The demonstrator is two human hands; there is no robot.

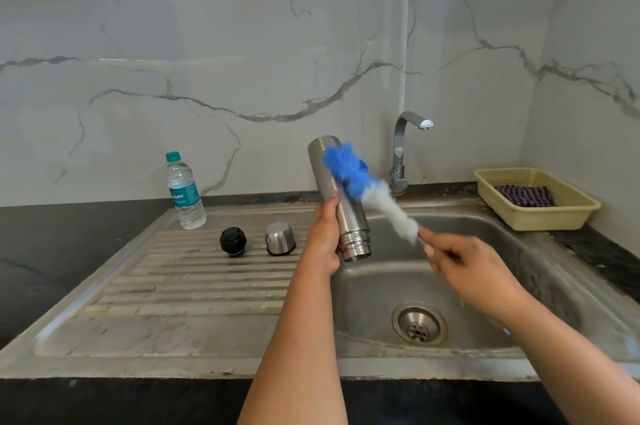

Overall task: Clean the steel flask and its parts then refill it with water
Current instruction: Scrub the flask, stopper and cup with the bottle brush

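We hold the steel flask point(337, 197) upside down over the sink point(381, 286), a bottle brush point(367, 187) laid against it.

Our left hand point(323, 239) curls its fingers round the flask body, open mouth pointing down over the basin; our right hand point(464, 267), blurred, pinches the brush handle. On the drainboard point(194, 282) stand the black stopper point(233, 241) and steel cup lid point(280, 238), mouth down. A water bottle point(184, 190), nearly full, stands behind them. The beige basket point(554, 220) beside the tap point(403, 151) holds a striped cloth point(524, 196).
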